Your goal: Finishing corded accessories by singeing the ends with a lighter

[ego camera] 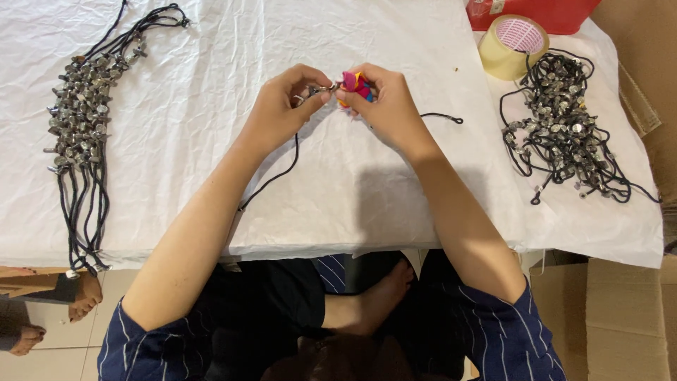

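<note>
At the far left of the table, on its white crinkled cover [190,42], lies a neat row of finished black cords [81,141] strung with small silvery metal pieces, their loose ends hanging over the near edge. Below that edge, on the tiled floor, another person's bare feet [77,300] show beside a low wooden piece. Toward the middle, the left hand [282,109] pinches a small metal clasp [315,89] between thumb and fingertips, and a black cord [282,166] runs down from it across the cover toward the person's lap. Just beside it, almost touching, the right hand [384,106] is closed around a small bright piece [355,85] in pink, orange and blue, held right against the clasp above the centre of the table. A short looped end of cord [444,117] trails out to the right of that hand. Farther right sits a roll of tan tape [511,46] in front of a red box [550,14], and next to it a loose tangled heap of black cords with metal pieces [564,127]. Brown cardboard [620,310] stands at the right edge.
</note>
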